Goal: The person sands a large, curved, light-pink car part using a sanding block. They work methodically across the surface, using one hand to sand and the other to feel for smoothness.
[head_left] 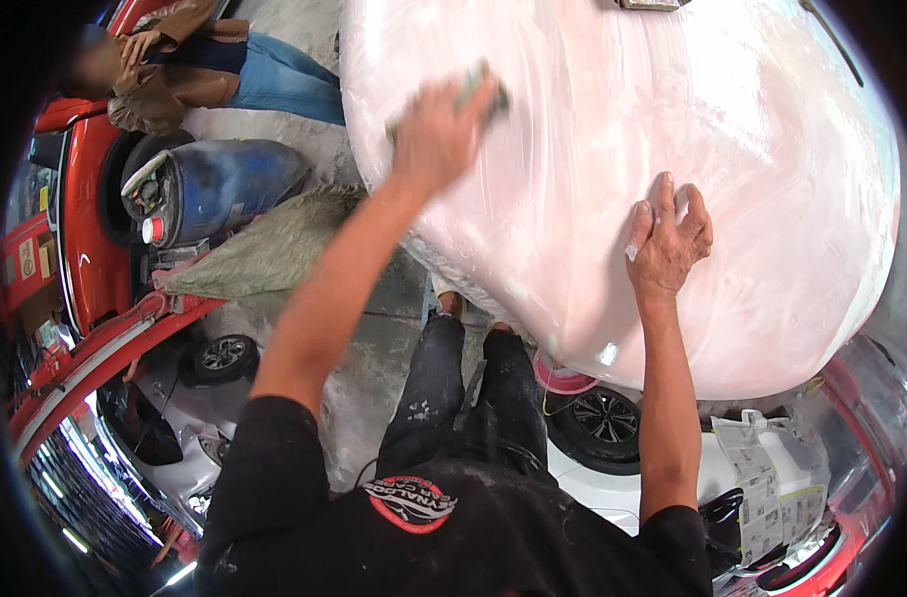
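A large curved car body panel [612, 119], pinkish white and streaked with wet-looking smears, fills the upper middle and right. My left hand [436, 139] is closed on a dark greenish pad [485, 92] and presses it to the panel's left part. Motion blurs that hand and the pad, so the pad's exact kind is unclear. On the panel's right half my right hand [669, 242] rests with fingers spread, touching the surface and holding nothing. A whitish smear marks one of its fingers. At the far edge lies a small grey block [654, 4].
To the left, a blue drum [236, 189] lies near a greenish sack [274, 244] and a red car [90, 219]. Another person [190, 65] is at the upper left. Below the panel are a pink basin [563, 376], a wheel [603, 423] and a paper-masked white car [772, 478].
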A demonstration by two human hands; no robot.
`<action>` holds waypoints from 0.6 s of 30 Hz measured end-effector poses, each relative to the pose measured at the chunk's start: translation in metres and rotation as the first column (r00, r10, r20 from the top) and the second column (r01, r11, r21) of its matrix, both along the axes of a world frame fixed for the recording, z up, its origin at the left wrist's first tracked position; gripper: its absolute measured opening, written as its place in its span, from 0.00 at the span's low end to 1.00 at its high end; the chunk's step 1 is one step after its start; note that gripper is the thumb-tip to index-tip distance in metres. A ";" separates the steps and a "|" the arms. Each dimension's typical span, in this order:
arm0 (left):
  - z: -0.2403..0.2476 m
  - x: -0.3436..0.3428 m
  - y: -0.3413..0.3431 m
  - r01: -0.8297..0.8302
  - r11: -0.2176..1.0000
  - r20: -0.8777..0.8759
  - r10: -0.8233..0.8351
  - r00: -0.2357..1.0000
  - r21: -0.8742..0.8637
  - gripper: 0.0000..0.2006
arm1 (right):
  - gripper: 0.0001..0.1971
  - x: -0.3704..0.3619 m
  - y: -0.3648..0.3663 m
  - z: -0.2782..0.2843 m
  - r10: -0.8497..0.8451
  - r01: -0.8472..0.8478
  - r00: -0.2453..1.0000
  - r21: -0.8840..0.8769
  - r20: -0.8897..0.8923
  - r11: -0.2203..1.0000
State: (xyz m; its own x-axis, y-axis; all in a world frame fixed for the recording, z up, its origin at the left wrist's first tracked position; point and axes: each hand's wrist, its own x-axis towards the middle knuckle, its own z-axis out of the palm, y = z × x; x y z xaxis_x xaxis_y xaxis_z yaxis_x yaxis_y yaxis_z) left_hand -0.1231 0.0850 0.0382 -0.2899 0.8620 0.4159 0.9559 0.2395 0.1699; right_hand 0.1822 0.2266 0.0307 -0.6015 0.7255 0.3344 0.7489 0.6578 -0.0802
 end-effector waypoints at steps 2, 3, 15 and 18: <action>0.018 -0.071 0.055 -0.088 0.996 -0.098 0.086 0.991 -0.012 0.25 | 0.23 -0.007 -0.004 -0.003 0.025 -0.025 0.999 -0.030 -0.022 0.999; 0.037 -0.072 0.077 -0.216 0.976 -0.044 0.217 0.975 0.031 0.25 | 0.23 -0.006 -0.005 0.000 0.025 -0.026 0.999 -0.040 -0.022 0.999; -0.002 -0.047 0.038 -0.108 0.993 -0.107 0.111 0.988 0.037 0.21 | 0.22 -0.006 -0.003 0.003 0.024 -0.024 1.000 -0.021 0.011 0.999; 0.022 -0.070 0.081 -0.277 0.960 -0.056 0.278 0.959 0.025 0.22 | 0.23 -0.003 0.001 -0.005 0.056 -0.056 0.998 -0.015 0.011 0.998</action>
State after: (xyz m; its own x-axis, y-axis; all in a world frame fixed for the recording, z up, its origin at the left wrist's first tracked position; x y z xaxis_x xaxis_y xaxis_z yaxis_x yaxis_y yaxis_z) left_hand -0.1930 0.1662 0.0601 -0.4918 0.7437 0.4529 0.8605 0.4947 0.1221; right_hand 0.1790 0.2279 0.0258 -0.6451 0.6952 0.3170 0.7119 0.6976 -0.0813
